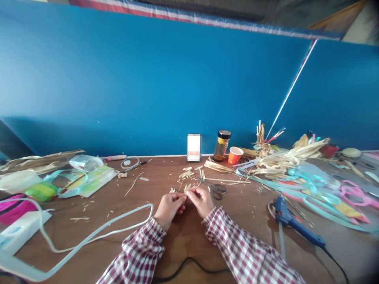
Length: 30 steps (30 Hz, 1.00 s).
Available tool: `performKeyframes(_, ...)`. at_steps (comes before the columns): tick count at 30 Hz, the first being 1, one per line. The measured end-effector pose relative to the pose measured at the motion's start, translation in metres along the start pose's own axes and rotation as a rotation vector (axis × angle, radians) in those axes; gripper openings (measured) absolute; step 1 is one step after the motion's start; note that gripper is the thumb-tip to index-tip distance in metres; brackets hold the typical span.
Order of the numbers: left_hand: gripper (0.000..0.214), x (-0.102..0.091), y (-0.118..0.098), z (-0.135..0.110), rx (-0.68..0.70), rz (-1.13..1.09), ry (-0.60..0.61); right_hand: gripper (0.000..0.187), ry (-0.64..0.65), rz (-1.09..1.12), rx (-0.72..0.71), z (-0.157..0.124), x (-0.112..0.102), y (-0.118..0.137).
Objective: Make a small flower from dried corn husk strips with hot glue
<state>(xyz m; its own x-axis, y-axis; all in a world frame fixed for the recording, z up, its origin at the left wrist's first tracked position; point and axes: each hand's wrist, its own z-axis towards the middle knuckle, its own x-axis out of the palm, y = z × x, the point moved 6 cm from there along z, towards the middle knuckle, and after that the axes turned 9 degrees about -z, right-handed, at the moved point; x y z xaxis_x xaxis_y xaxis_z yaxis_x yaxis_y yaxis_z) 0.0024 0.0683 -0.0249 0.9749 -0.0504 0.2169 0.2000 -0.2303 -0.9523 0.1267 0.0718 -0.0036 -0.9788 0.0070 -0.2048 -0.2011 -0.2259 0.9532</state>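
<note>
Husk piece: one small, pale, dry sliver, apparently corn husk, held upright at the meeting point of both grips, above the desk; lower end hidden by the fingers.
Left grip: thumb and forefinger of the left hand pinched on the sliver's near end; remaining fingers curled beneath.
Right grip: thumb and forefinger of the right hand closed on the same sliver, tips against those of the left.
Weight: judged next to nothing; fingertip pressure should suffice.
Stiffness: judged papery, bending along its length, liable to split with the grain.
Surface: looks dry and matt; slipping seems a small risk, crushing a greater one.
Best hold: the lower end, flat between thumb and forefinger, tip left free.
Loose scraps: pale husk cuttings, just beyond the grips; likely light enough to scatter.
Scissors: dark-handled pair, lying just beside the right grip, on its far side.
Husk strip: longer folded length, beyond the right grip.
Vessels: dark-lidded jar and orange paper cup, farther beyond the right grip.
Glue gun: blue, corded, well right of the right grip.
Cable: white loop, left of the left grip.
</note>
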Motion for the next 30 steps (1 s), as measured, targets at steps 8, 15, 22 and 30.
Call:
performKeyframes(8,0.028,0.0007,-0.0013,-0.0007,-0.002,-0.015,0.005,0.021,-0.008,-0.035,-0.01,0.0006,-0.0008,-0.0042)
performKeyframes(15,0.029,0.0025,-0.0034,-0.0012,-0.001,-0.004,0.03,0.021,0.016,0.028,0.0,0.0003,0.0009,-0.0048)
performKeyframes(22,0.03,0.0011,-0.0019,0.0007,-0.004,0.005,0.022,0.02,-0.001,0.019,0.004,0.0002,0.0007,-0.0057)
performKeyframes(30,0.031,0.001,-0.0022,-0.0001,0.004,0.013,0.018,0.021,0.004,0.03,0.013,0.0008,0.0016,-0.0081)
